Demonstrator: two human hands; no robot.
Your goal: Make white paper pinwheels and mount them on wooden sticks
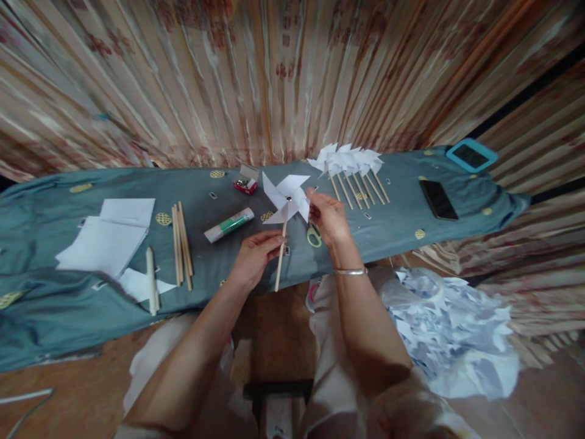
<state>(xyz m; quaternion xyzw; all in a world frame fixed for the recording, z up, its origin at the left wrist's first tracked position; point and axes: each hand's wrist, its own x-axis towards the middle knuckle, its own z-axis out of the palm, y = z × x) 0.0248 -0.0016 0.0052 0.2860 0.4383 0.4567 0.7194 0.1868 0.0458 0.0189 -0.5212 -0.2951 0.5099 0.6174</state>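
Note:
A white paper pinwheel (287, 199) with a dark pin at its centre is held up over the cloth-covered table. Its wooden stick (280, 265) slants down past the table's front edge. My left hand (258, 256) pinches that stick a little below the blades. At the right side of the blades is my right hand (326, 213), its thumb and fingers closed on a blade's edge. Partly behind my right hand lies a pair of scissors with a pale green handle (314, 236). A glue stick (229, 225) rests left of the pinwheel, below a small red open box of pins (245, 185).
Several finished pinwheels (350, 160) lie in a row at the back. A black phone (437, 199) and a blue-framed device (471, 155) are at the right. Loose sticks (181, 244), a white pen-like tool (151, 280) and paper sheets (107, 241) lie left. A bag of paper pieces (450, 329) stands below.

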